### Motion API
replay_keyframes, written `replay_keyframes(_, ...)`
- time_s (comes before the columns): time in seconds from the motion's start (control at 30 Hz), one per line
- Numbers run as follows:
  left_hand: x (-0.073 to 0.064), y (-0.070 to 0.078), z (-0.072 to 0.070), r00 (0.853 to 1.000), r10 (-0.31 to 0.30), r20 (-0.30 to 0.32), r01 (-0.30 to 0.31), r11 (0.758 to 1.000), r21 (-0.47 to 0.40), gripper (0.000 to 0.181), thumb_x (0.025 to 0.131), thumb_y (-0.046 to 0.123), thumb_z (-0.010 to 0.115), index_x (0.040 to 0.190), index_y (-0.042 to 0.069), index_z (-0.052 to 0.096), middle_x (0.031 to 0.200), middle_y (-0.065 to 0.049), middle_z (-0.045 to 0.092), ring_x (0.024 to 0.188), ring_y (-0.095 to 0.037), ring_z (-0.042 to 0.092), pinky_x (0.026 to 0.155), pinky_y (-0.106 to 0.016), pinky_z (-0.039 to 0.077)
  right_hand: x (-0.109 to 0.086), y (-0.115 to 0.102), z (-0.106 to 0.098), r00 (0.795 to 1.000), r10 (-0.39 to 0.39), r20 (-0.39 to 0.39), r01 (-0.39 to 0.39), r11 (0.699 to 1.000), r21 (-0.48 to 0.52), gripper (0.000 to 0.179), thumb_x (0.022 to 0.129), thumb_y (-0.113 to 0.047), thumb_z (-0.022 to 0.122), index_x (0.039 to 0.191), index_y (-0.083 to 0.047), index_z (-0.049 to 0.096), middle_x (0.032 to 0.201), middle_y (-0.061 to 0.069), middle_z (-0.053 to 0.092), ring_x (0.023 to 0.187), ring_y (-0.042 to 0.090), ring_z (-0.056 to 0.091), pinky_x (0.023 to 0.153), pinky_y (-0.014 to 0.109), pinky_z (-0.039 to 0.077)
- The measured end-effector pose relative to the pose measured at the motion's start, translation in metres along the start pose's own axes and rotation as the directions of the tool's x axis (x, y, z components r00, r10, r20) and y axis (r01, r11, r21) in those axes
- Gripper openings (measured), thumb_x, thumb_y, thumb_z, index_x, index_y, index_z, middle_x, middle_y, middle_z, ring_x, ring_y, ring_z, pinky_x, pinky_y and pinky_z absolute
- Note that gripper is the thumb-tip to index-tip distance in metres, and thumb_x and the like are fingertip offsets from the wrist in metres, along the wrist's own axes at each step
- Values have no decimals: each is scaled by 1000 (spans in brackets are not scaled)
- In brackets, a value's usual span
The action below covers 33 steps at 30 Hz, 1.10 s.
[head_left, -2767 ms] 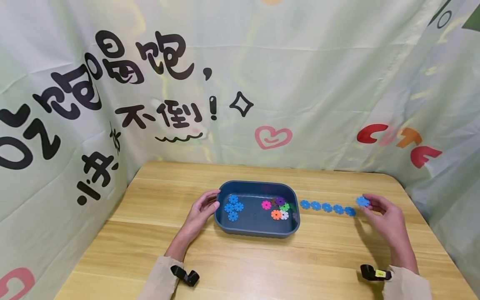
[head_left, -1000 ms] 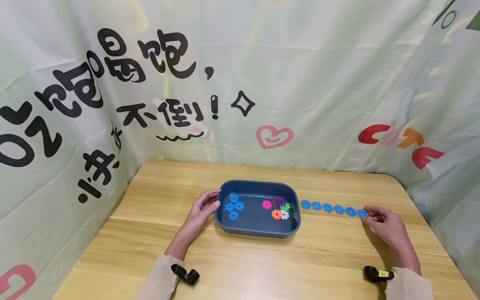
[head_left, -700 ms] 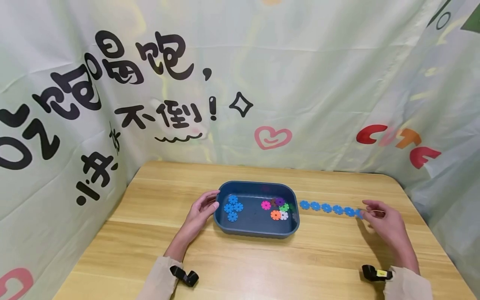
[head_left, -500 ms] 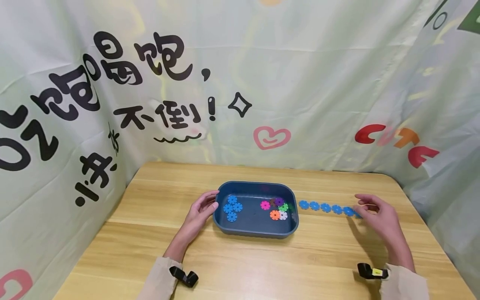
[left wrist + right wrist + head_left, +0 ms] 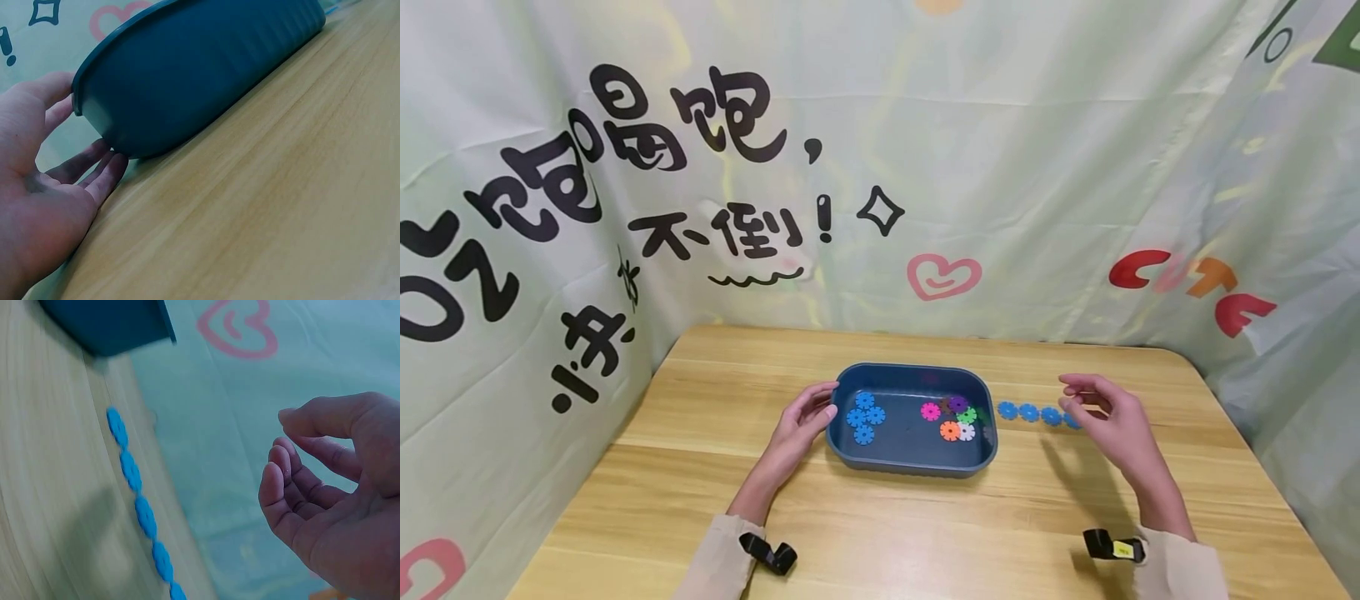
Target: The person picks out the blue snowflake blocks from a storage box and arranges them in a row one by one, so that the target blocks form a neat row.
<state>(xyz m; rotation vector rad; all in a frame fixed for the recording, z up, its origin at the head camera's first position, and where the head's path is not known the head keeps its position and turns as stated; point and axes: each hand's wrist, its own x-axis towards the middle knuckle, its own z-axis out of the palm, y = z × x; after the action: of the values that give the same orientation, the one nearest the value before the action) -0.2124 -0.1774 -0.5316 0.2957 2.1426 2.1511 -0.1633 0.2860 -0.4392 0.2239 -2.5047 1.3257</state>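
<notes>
My left hand [image 5: 800, 425] holds the left end of a dark blue plastic basin [image 5: 895, 462], thumb and fingertips against its rim and outer wall, as the left wrist view shows. Inside, several blue notched building discs [image 5: 865, 417] lie at the left. Pink [image 5: 931, 411], purple, green, orange [image 5: 950, 431], white and brown discs lie at the right. From the basin's right side runs a row of blue discs [image 5: 1028, 412], edge to edge on the table. My right hand [image 5: 1108, 421] hovers over that row with nothing in its loosely curled fingers, covering the row's right end in the head view.
The wooden table [image 5: 880, 533] ends at the back against a printed cloth [image 5: 1037, 208] with black lettering and a pink heart [image 5: 944, 277]. Black wrist cameras sit at both cuffs. In the right wrist view, the basin's corner [image 5: 112, 331] stands beyond the disc row.
The right hand has put a blue disc down at the right end of the row and let go, then risen and moved left above the row. The left hand stays at the basin.
</notes>
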Motion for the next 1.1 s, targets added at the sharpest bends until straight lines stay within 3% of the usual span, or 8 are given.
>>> replay_keyframes(0.57, 0, 1, 0, 1000, -1, -1, 1, 1000, -8, 41, 101, 29, 68, 141, 22, 59, 144, -8, 54, 135, -28, 50, 104, -29, 50, 4, -35, 43, 995, -53, 87, 45, 995, 88, 32, 96, -3, 71, 128, -1, 66, 106, 14, 66, 92, 10, 64, 75, 18, 57)
replay_keyframes(0.9, 0, 0, 1, 1000, -4, 3, 4, 1000, -12, 41, 101, 30, 68, 141, 22, 59, 144, -8, 54, 135, -28, 50, 104, -29, 50, 6, -48, 71, 981, -33, 193, 6, 990, 139, 31, 97, -5, 71, 127, -2, 66, 104, 12, 68, 93, 20, 63, 76, 28, 59)
replay_keyframes(1.1, 0, 1, 1, 1000, -3, 2, 3, 1000, -13, 41, 101, 30, 68, 141, 21, 59, 144, -8, 54, 135, -28, 51, 103, -30, 51, 10, -56, 87, 969, -61, 239, 22, 986, 166, 29, 96, -3, 70, 125, -2, 67, 101, 8, 67, 89, 23, 63, 71, 27, 56)
